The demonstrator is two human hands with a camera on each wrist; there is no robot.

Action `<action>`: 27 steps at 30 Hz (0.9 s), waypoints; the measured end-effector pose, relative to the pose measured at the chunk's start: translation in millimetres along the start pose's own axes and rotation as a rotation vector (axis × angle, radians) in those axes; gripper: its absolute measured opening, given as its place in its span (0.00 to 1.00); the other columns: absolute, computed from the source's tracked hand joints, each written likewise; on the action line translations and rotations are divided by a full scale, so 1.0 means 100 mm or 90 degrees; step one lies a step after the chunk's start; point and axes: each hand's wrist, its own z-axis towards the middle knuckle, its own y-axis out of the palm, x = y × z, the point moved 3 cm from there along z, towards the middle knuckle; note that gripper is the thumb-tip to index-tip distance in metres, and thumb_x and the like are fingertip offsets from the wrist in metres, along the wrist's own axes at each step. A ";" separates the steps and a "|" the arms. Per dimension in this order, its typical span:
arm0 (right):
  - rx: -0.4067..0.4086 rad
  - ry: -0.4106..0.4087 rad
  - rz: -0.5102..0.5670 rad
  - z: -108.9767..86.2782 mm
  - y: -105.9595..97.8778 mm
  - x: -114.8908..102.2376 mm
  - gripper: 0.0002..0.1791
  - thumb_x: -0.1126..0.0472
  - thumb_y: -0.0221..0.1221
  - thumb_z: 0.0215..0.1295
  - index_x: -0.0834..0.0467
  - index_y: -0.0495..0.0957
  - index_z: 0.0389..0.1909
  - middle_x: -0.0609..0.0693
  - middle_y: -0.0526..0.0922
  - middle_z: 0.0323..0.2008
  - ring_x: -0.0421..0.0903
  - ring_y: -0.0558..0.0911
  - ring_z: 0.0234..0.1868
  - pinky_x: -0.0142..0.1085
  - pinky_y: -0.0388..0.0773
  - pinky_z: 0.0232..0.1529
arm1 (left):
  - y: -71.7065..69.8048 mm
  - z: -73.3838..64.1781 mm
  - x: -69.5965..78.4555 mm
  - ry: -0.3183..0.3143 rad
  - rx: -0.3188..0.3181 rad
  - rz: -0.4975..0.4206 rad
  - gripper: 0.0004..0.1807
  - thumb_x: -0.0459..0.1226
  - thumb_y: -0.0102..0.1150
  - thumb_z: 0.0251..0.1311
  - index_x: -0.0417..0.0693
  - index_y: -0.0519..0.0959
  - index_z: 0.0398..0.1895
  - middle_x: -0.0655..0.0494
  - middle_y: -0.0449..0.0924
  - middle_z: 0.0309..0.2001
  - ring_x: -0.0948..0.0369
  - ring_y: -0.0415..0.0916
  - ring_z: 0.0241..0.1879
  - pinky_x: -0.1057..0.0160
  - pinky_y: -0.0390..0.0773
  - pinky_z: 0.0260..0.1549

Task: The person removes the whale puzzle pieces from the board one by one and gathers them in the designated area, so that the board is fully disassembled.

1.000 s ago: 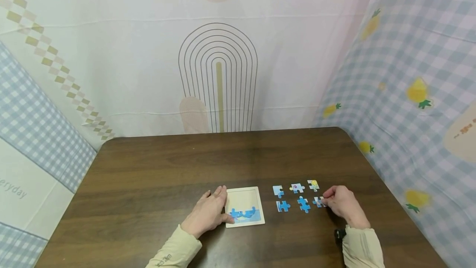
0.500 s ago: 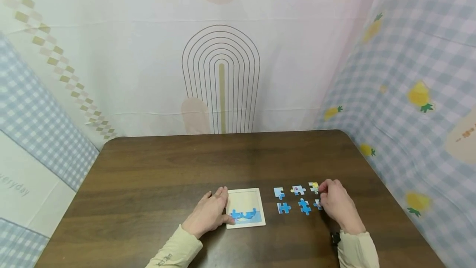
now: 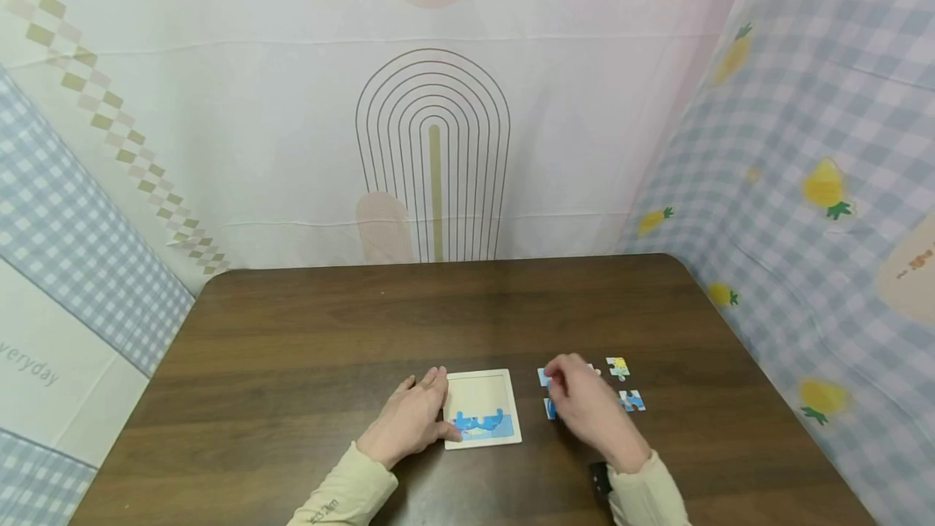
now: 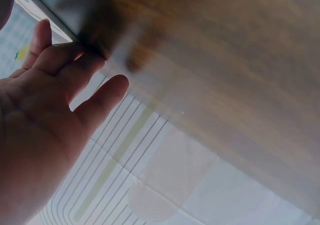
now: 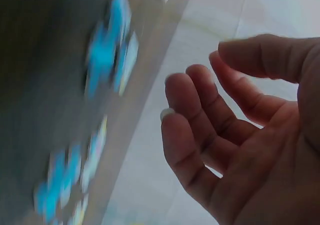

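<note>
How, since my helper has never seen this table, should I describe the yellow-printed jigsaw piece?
On the brown wood-grain table, go right from the square puzzle tray, past the right hand. The jigsaw piece lies just beyond that hand, to its right; its bright yellow patch sets it apart from the blue print just nearer the person.

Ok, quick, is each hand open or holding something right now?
Left hand: open, touching the square, cream, wooden-looking puzzle tray.
Right hand: open, loosely curled, holding nothing.
</note>
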 end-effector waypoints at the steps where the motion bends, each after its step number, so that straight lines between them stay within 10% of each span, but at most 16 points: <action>1: -0.014 -0.011 0.006 -0.01 0.07 -0.06 0.06 0.68 0.58 0.63 0.58 0.78 0.40 0.43 0.72 0.30 0.39 0.71 0.29 0.33 0.72 0.30 | 0.00 0.00 0.00 0.001 0.000 0.001 0.50 0.54 0.70 0.49 0.28 0.65 0.66 0.35 0.66 0.66 0.47 0.63 0.67 0.43 0.63 0.63; 12: -0.175 -0.155 0.001 -0.06 0.63 -0.57 0.11 0.63 0.61 0.64 0.60 0.77 0.45 0.44 0.70 0.31 0.36 0.68 0.26 0.30 0.71 0.28 | -0.01 0.01 0.00 0.016 -0.009 0.027 0.51 0.55 0.70 0.50 0.26 0.64 0.66 0.33 0.66 0.65 0.46 0.65 0.66 0.45 0.60 0.66; 27: -0.182 -0.196 -0.050 -0.09 0.75 -0.71 0.10 0.65 0.64 0.61 0.58 0.77 0.42 0.43 0.72 0.30 0.36 0.68 0.28 0.30 0.72 0.31 | 0.01 0.04 -0.02 0.016 -0.034 0.013 0.62 0.61 0.74 0.38 0.26 0.61 0.67 0.31 0.63 0.67 0.45 0.61 0.68 0.45 0.57 0.67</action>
